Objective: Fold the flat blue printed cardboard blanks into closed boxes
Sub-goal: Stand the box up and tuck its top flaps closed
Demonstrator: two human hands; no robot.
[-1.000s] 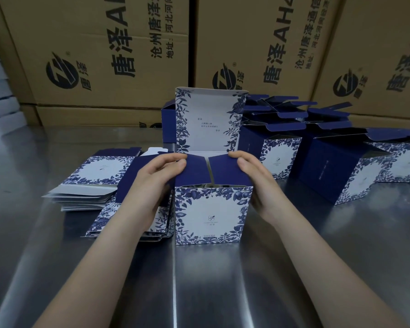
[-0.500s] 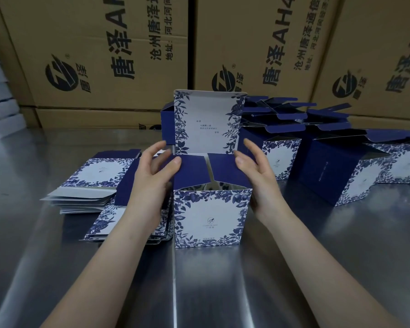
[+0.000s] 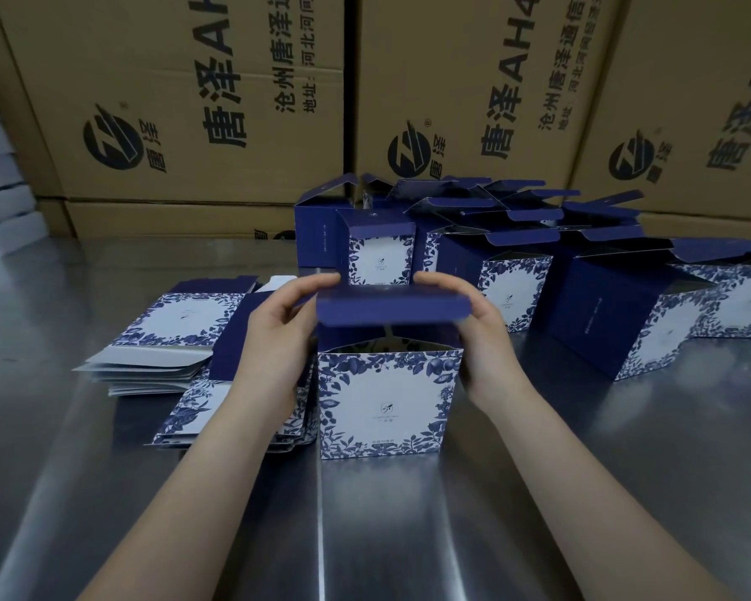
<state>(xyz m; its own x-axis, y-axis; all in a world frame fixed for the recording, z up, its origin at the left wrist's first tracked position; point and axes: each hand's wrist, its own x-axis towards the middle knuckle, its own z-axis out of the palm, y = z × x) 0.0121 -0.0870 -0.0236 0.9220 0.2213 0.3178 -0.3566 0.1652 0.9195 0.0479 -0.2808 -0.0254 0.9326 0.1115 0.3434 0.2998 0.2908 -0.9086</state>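
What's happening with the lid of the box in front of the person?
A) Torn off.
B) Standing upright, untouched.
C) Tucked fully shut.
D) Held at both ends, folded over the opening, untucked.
D: the left hand and right hand grip the ends of the lid, and a gap shows above the front wall of the box.

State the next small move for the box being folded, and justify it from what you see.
Probably lower the lid and tuck its front flap inside the box's front wall: left hand and right hand pinch the lid's ends, and a gap shows beneath it.
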